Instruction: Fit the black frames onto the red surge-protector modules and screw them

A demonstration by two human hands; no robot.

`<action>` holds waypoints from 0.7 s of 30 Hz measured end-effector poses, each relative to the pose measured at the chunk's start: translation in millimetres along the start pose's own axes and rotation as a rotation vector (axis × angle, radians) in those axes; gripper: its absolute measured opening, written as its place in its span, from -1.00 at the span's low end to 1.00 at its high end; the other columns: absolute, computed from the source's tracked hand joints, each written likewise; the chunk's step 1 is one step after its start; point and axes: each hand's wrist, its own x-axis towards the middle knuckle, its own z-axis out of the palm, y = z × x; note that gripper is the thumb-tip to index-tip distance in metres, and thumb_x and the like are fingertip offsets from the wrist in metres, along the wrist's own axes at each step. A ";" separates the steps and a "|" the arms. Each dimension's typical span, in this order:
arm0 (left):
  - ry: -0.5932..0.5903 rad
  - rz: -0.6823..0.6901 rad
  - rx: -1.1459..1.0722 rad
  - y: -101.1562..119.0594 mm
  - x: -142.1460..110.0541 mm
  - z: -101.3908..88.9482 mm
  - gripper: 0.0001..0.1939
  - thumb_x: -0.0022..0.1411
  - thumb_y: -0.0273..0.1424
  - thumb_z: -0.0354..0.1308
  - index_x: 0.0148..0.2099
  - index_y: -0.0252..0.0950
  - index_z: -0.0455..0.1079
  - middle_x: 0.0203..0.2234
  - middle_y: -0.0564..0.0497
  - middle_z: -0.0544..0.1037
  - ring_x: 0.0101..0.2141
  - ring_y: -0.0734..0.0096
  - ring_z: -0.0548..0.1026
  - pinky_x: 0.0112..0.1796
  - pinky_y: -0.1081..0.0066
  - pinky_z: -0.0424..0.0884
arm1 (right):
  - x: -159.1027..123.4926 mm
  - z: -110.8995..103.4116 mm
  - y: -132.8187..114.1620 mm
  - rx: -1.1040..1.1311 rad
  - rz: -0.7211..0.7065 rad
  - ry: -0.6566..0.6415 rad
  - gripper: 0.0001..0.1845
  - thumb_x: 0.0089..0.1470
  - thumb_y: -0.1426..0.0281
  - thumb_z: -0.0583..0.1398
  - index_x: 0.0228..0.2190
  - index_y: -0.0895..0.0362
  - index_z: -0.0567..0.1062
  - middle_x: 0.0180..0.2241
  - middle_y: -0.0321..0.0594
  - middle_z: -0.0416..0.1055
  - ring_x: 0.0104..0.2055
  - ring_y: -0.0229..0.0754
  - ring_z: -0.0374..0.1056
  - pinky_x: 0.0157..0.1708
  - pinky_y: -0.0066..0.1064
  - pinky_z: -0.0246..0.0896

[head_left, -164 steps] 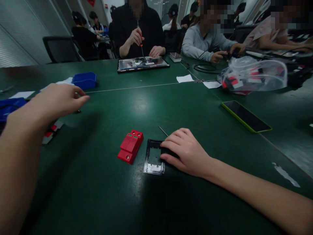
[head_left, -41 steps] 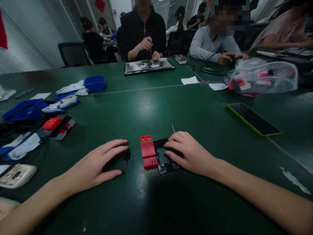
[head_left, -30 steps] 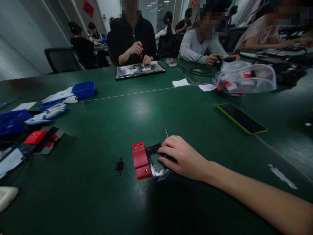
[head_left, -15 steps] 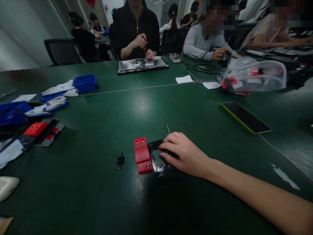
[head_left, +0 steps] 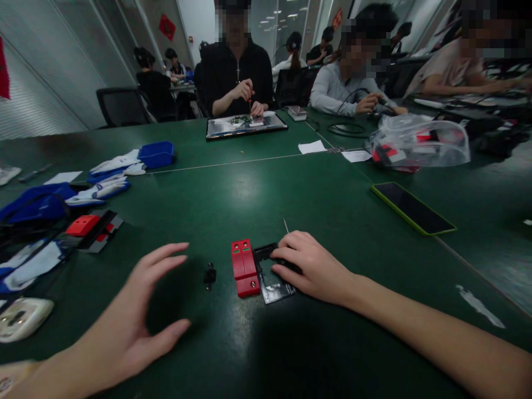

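Air alone fills the wide-open grip of my left hand (head_left: 122, 327), left of the small black part (head_left: 210, 276). Half curled, my right hand (head_left: 312, 266) covers the right side of the black frame (head_left: 277, 294), its hold unclear; the red module (head_left: 245, 269) lies between both hands.

On the green surface (head_left: 233, 199), the right hand (head_left: 313, 266) rests over a black frame (head_left: 272, 293) and a dark tool whose thin metal shaft (head_left: 285, 225) pokes out past the fingers. The frame lies against a red module (head_left: 245, 268) with 3 visible screws. Near the module's left side is a small black part (head_left: 210, 276); the left hand (head_left: 128, 316), thumb and fingers spread, hovers beside it. At the far edge, 1 person (head_left: 236, 72) works with a screwdriver (head_left: 250, 104) over a flat panel (head_left: 220, 128).
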 end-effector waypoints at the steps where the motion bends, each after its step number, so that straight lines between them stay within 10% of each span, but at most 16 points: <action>1: -0.055 0.047 -0.083 17.0 32.2 7.8 -0.15 0.26 -0.20 0.27 0.45 -0.10 -0.07 0.42 -0.21 0.06 0.35 -0.19 0.16 0.24 -0.15 0.29 | 0.1 -0.1 0.1 -0.006 -0.002 0.000 -0.77 0.34 0.32 0.16 -0.10 0.17 0.54 -0.19 -0.08 0.44 -0.11 -0.04 0.33 -0.05 -0.13 0.23; 6: -0.197 0.165 -0.334 54.9 115.5 47.2 0.11 0.10 -0.14 0.41 0.46 -0.10 -0.24 0.44 -0.30 -0.06 0.39 -0.23 0.06 0.27 -0.18 0.22 | 0.7 -1.0 -0.5 -0.023 0.012 0.005 -0.78 0.33 0.31 0.17 -0.10 0.16 0.54 -0.20 -0.09 0.43 -0.11 -0.04 0.33 -0.05 -0.14 0.23; 12: -0.211 0.039 -0.481 45.4 113.5 60.6 0.03 0.03 -0.19 0.43 0.41 -0.13 -0.06 0.27 -0.24 0.31 0.15 -0.09 0.45 0.09 0.00 0.47 | 0.6 -0.3 -0.8 -0.008 0.024 -0.021 -0.79 0.32 0.33 0.17 -0.08 0.15 0.53 -0.20 -0.09 0.42 -0.11 -0.05 0.31 -0.06 -0.14 0.23; 21: -0.268 0.205 -0.228 20.9 99.1 26.1 0.00 0.14 -0.06 0.37 0.45 -0.09 -0.08 0.42 -0.25 0.07 0.34 -0.18 0.20 0.25 -0.10 0.29 | -0.7 -0.5 0.9 0.011 0.012 -0.024 -0.78 0.33 0.34 0.16 -0.08 0.17 0.53 -0.18 -0.08 0.43 -0.10 -0.04 0.31 -0.05 -0.12 0.22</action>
